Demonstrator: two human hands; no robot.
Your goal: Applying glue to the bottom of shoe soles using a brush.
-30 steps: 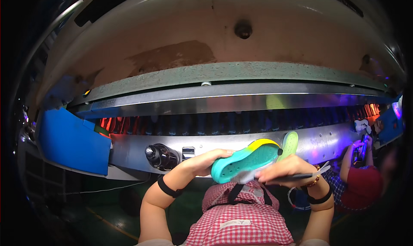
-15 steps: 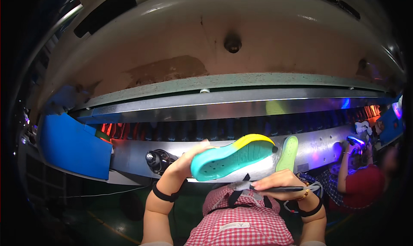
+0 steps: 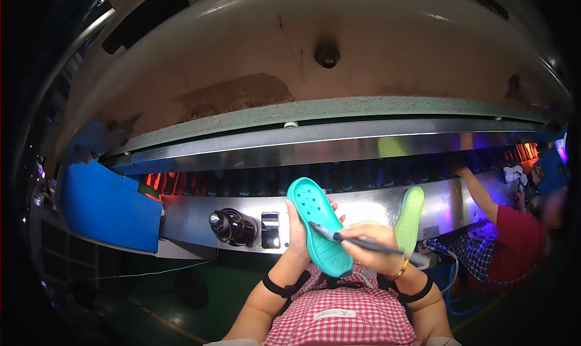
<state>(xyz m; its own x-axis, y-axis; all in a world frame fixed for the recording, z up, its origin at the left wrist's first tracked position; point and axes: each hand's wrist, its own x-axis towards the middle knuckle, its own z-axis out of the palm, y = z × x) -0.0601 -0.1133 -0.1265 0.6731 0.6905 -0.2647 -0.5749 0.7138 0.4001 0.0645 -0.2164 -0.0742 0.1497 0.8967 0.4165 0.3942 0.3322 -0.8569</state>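
Note:
My left hand [image 3: 299,236] holds a teal shoe sole [image 3: 319,225] upright, tread side toward me, in front of my chest. My right hand [image 3: 370,249] grips a dark pen-like tool [image 3: 357,241] whose tip touches the middle of the sole. A light green sole [image 3: 410,218] leans against the metal machine front [image 3: 363,207] just right of my right hand. Both wrists wear dark bands, and my checked red apron fills the lower middle.
A long metal machine [image 3: 315,146] with a curved hood spans the view, with a round knob [image 3: 230,226] and switch [image 3: 270,229] on its front panel. A blue bin [image 3: 106,207] hangs at the left. Another person in a red top [image 3: 514,237] works at the right.
My left hand has turned the teal sole from lying sideways with its yellow edge up to standing upright. My right hand has brought the tool tip onto it.

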